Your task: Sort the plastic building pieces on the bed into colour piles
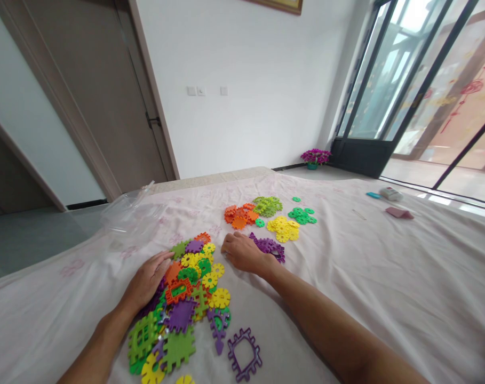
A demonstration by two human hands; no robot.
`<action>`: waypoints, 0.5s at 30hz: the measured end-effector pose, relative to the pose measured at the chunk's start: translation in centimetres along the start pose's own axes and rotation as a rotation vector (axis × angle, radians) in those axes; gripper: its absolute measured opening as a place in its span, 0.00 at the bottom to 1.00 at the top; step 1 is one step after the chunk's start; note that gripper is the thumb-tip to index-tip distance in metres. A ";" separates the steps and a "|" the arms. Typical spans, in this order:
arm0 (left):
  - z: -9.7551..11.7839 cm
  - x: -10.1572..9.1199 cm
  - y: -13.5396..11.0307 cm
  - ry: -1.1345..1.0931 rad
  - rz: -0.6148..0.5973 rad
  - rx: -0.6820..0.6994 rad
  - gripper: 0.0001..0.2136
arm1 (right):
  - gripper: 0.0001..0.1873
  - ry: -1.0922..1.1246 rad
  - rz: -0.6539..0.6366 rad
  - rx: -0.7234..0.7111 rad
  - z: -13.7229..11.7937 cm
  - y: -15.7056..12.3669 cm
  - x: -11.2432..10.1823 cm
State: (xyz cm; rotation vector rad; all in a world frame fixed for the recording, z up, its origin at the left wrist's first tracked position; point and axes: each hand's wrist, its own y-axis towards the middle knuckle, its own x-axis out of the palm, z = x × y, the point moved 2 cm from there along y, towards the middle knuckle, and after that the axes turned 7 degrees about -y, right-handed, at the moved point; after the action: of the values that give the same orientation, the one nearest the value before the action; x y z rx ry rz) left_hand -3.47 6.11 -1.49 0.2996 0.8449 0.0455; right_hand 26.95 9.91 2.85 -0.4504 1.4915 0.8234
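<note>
A mixed pile of plastic building pieces in purple, green, orange and yellow lies in front of me. My left hand rests along the pile's left side, fingers stretched out over its edge. To the right of the pile, my right hand is curled low over the cloth, its fingertips bent under and hidden. Just beyond it sit purple pieces. Farther off are sorted groups: orange pieces, light green pieces, yellow flower discs and green flower discs. A purple square frame lies apart, near me.
A pale patterned cloth with wrinkles covers the surface. At the left edge lies a clear plastic bag. Toward the far right are a white packet, a blue item and a pink item. Potted purple flowers stand on the floor.
</note>
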 end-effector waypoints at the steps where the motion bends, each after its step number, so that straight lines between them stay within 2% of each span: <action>1: 0.1 0.0 0.0 0.006 -0.002 -0.003 0.23 | 0.10 -0.004 0.002 -0.004 0.0 0.0 0.0; 15: -0.3 0.1 0.1 0.001 -0.016 0.004 0.23 | 0.10 0.019 0.012 -0.004 -0.2 0.1 0.2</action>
State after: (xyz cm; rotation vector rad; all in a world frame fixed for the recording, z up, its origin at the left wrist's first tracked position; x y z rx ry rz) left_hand -3.63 6.28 -1.76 0.2969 0.8487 0.0293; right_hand 26.76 9.88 2.67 -0.4536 1.5111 0.8345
